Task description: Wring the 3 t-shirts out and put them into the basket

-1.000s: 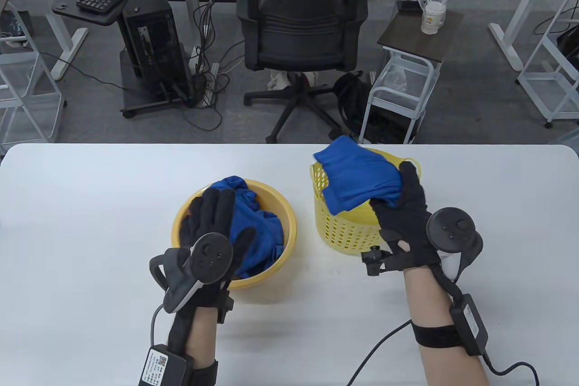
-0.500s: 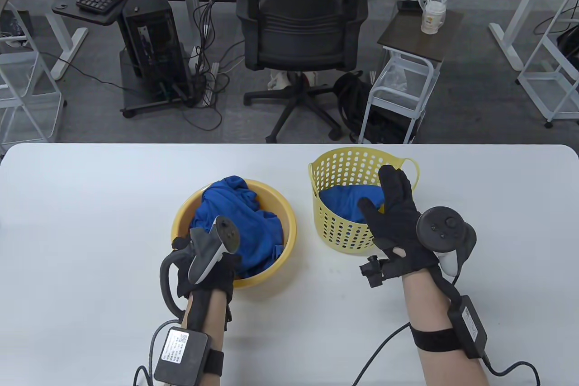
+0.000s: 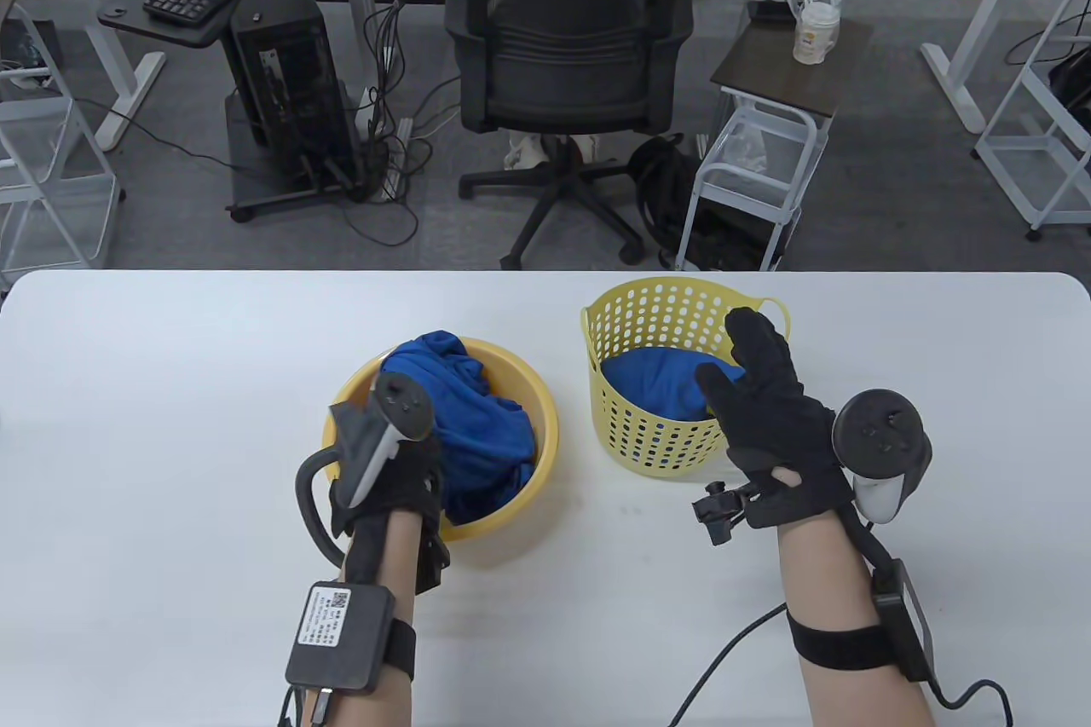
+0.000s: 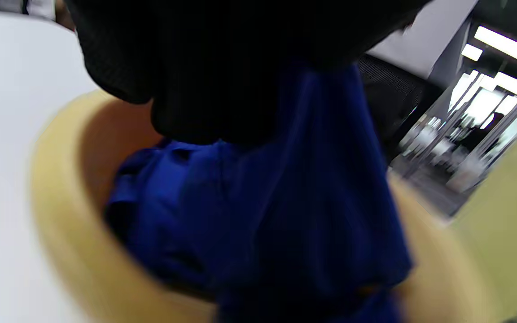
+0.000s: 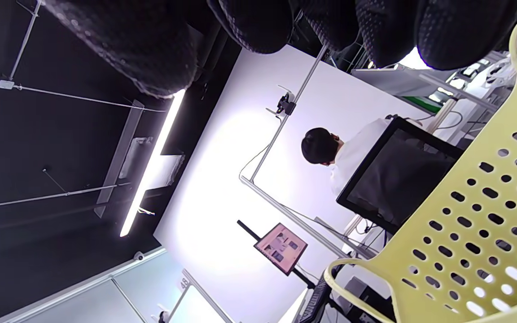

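Note:
A yellow basin (image 3: 547,412) left of centre holds crumpled blue t-shirts (image 3: 482,420). My left hand (image 3: 401,463) reaches into it from the near side. In the left wrist view its fingers (image 4: 204,89) grip a bunch of blue t-shirt cloth (image 4: 303,211) that hangs down into the basin (image 4: 56,193). To the right, a blue t-shirt (image 3: 652,386) lies inside the pale yellow perforated basket (image 3: 648,318). My right hand (image 3: 754,386) hovers over the basket's near right rim, fingers straight and holding nothing. The right wrist view shows its fingertips (image 5: 151,49) above the basket wall (image 5: 474,215).
The white table (image 3: 170,386) spreads wide on both sides. Cables trail from my wrists (image 3: 724,659) over its near edge. Beyond the far edge stand an office chair (image 3: 567,37) and a small side table (image 3: 793,66) with a cup.
My right hand let the blue t-shirt drop into the basket and then drew back slightly. My left hand turned over, dipped into the basin and took hold of cloth.

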Tool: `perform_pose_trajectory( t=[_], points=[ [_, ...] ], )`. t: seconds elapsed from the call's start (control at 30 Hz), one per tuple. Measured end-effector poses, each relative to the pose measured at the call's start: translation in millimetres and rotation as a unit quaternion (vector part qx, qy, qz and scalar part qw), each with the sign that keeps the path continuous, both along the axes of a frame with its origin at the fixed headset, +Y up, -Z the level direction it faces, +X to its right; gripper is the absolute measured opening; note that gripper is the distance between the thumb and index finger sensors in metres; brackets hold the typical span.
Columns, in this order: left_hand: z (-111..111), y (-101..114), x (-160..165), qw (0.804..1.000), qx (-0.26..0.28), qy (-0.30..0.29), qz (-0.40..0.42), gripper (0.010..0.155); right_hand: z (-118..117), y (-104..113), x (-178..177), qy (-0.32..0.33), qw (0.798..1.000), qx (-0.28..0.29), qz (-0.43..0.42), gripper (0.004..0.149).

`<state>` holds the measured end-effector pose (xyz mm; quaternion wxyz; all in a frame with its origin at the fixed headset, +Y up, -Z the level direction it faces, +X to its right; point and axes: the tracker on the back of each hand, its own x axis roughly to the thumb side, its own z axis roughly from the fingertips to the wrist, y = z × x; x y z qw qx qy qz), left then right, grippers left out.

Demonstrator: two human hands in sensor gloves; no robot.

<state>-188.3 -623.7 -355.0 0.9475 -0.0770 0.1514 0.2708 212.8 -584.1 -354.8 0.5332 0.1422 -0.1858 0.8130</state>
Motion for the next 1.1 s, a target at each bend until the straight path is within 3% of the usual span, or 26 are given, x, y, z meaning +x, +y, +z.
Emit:
perform_pose_trajectory(
  t=[0.1, 0.3, 0.47, 0.53, 0.67, 0.73, 0.8, 0.87, 0.9, 0.97, 1.1],
  points=[
    [12, 32, -11, 0.981, 0.076, -0.025, 0.179, 0.043, 0, -2, -1, 0.006, 1.000, -0.004, 0.000, 0.074],
    [41, 92, -1, 0.882, 0.220, -0.140, 0.393, 0.043, -3, -7, -15, 0.052, 0.998, -0.011, 0.028, 0.078],
    [70, 146, 24, 0.807, 0.286, -0.241, 0.458, 0.043, -5, -13, -41, 0.140, 0.978, -0.003, 0.155, 0.094],
    [84, 170, 39, 0.781, 0.296, -0.296, 0.464, 0.043, -6, -20, -56, 0.159, 0.958, 0.003, 0.240, 0.103],
    [111, 205, 66, 0.731, 0.303, -0.377, 0.481, 0.042, -4, -38, -88, 0.212, 0.930, 0.009, 0.301, 0.119],
    [122, 217, 81, 0.705, 0.301, -0.408, 0.496, 0.042, 0, -49, -107, 0.278, 0.923, 0.013, 0.267, 0.125],
    [130, 222, 94, 0.675, 0.285, -0.448, 0.512, 0.042, 8, -61, -129, 0.340, 0.923, -0.013, 0.178, 0.127],
    [134, 221, 104, 0.649, 0.258, -0.475, 0.535, 0.042, 16, -68, -145, 0.336, 0.939, 0.019, 0.074, 0.118],
    [135, 220, 104, 0.644, 0.252, -0.479, 0.541, 0.042, 18, -69, -148, 0.319, 0.946, 0.028, 0.048, 0.101],
    [134, 215, 95, 0.648, 0.253, -0.466, 0.546, 0.042, 18, -64, -149, 0.294, 0.955, 0.038, 0.027, 0.049],
    [125, 203, 35, 0.686, 0.305, -0.387, 0.536, 0.042, 3, -53, -109, 0.198, 0.980, 0.019, 0.008, 0.043]
  ],
)
